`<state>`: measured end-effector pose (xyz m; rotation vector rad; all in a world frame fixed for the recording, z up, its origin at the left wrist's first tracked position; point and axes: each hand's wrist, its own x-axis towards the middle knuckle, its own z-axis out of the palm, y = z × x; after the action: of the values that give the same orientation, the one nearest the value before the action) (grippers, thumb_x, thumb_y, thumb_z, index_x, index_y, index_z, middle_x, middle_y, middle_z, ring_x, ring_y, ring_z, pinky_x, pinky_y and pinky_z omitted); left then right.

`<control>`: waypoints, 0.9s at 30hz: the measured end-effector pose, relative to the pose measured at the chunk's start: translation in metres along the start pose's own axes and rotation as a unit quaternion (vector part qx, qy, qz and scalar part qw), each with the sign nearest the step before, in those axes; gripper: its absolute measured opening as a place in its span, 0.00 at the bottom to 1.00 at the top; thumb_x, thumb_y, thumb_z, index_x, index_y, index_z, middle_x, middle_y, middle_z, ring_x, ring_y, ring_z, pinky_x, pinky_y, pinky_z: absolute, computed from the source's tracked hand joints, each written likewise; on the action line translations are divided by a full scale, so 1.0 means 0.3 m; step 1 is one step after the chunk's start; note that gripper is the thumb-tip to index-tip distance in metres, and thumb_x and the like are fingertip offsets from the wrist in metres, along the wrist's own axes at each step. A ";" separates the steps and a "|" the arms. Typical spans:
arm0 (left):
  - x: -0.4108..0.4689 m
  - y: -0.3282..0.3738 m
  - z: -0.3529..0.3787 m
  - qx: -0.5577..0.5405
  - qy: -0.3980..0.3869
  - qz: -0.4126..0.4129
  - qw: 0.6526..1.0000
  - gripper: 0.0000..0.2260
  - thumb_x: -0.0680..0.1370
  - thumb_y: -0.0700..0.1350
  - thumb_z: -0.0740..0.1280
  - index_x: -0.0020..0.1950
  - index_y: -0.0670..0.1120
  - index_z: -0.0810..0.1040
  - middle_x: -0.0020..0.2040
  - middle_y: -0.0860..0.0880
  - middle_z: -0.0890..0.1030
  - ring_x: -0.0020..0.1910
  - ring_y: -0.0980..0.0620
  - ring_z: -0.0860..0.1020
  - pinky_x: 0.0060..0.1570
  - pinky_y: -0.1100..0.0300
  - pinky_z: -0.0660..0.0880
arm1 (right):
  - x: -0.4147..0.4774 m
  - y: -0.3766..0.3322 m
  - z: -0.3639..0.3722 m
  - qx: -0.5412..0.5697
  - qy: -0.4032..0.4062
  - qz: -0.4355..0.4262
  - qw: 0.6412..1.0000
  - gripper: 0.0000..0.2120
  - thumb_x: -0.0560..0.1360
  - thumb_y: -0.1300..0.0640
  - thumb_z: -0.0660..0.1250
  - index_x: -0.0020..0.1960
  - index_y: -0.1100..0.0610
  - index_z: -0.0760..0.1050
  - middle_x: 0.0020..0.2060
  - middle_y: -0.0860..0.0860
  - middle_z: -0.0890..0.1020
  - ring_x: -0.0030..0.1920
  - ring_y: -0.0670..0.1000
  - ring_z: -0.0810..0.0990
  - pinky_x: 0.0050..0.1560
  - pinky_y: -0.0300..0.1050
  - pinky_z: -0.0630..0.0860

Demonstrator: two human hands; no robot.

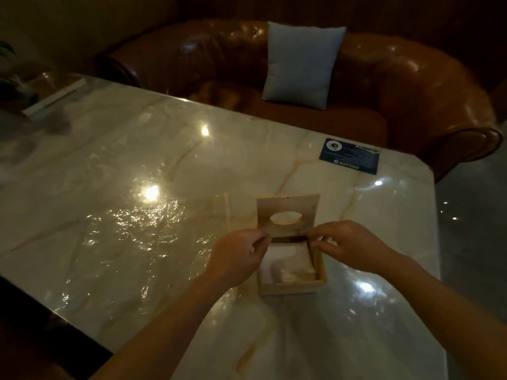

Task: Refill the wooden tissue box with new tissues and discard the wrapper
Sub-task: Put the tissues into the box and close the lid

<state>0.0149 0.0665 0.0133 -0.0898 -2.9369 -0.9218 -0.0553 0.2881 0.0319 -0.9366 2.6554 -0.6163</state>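
Note:
The wooden tissue box (290, 287) stands on the marble table with its lid (288, 205) swung up at the back, oval slot facing me. A stack of white tissues (288, 266) lies inside. My left hand (236, 256) is at the box's back left corner and my right hand (348, 245) at its back right corner. Both have their fingertips pinched at the far edge of the tissues, just below the lid. A clear plastic wrapper (164, 229) lies flat on the table to the left of the box.
The marble table (247, 149) has a glossy film with bright light reflections. A dark blue card (349, 156) lies near its far right corner. Behind stands a brown leather sofa (411, 86) with a pale cushion (301, 64). A white-edged tray (55, 96) sits far left.

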 end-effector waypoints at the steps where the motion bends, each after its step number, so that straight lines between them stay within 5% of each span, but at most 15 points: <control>1: -0.004 0.002 0.002 -0.011 0.031 -0.028 0.999 0.08 0.77 0.48 0.63 0.47 0.48 0.81 0.43 0.48 0.84 0.43 0.46 0.80 0.42 0.56 0.72 | 0.001 0.010 0.001 0.018 0.022 0.025 0.999 0.10 0.75 0.55 0.65 0.54 0.52 0.80 0.47 0.51 0.85 0.46 0.50 0.81 0.48 0.47 0.77; 6: 0.019 -0.026 0.014 -0.180 0.125 -0.198 0.955 0.04 0.74 0.41 0.68 0.46 0.45 0.82 0.42 0.48 0.83 0.43 0.47 0.80 0.45 0.56 0.76 | 0.022 0.054 0.041 0.112 0.146 0.139 0.973 0.09 0.73 0.61 0.68 0.52 0.58 0.80 0.43 0.53 0.84 0.43 0.48 0.78 0.45 0.36 0.71; 11: 0.049 -0.029 0.055 -0.303 0.084 -0.209 0.926 0.18 0.71 0.35 0.70 0.59 0.44 0.78 0.55 0.51 0.79 0.54 0.52 0.76 0.53 0.57 0.73 | 0.062 0.037 0.053 0.311 0.135 0.164 0.926 0.20 0.71 0.66 0.69 0.61 0.55 0.75 0.51 0.45 0.80 0.50 0.40 0.78 0.48 0.29 0.72; 16: 0.071 -0.016 0.071 -0.360 0.113 -0.191 0.906 0.15 0.68 0.26 0.67 0.51 0.38 0.81 0.49 0.46 0.82 0.53 0.46 0.80 0.57 0.54 0.74 | 0.089 0.019 0.052 0.365 0.123 0.152 0.910 0.15 0.71 0.70 0.67 0.54 0.56 0.80 0.45 0.49 0.83 0.45 0.39 0.79 0.39 0.22 0.74; 19: 0.075 -0.029 0.076 -0.322 0.111 -0.180 0.923 0.13 0.68 0.28 0.68 0.49 0.39 0.82 0.46 0.47 0.82 0.49 0.48 0.80 0.53 0.60 0.74 | 0.095 0.019 0.049 0.328 0.140 0.154 0.922 0.12 0.71 0.71 0.66 0.52 0.62 0.81 0.43 0.51 0.83 0.41 0.39 0.78 0.38 0.23 0.74; 22: 0.072 -0.039 0.074 -0.261 0.116 -0.162 0.945 0.12 0.69 0.30 0.68 0.49 0.41 0.83 0.44 0.50 0.83 0.47 0.52 0.80 0.46 0.76 0.71 | 0.086 0.017 0.056 0.301 0.155 0.138 0.931 0.11 0.70 0.74 0.65 0.51 0.67 0.80 0.43 0.53 0.82 0.39 0.38 0.78 0.36 0.22 0.73; 27: 0.040 -0.057 0.073 -0.087 0.122 -0.096 0.984 0.09 0.72 0.35 0.69 0.48 0.45 0.84 0.46 0.46 0.86 0.47 0.46 0.82 0.45 0.59 0.73 | 0.048 0.030 0.088 0.211 0.193 0.109 0.952 0.06 0.70 0.72 0.67 0.44 0.66 0.82 0.40 0.55 0.84 0.38 0.50 0.80 0.42 0.34 0.78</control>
<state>0.0008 0.0654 -0.0134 0.2823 -2.6697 -1.1236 -0.0611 0.2771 0.0031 -0.4264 2.7163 -1.3585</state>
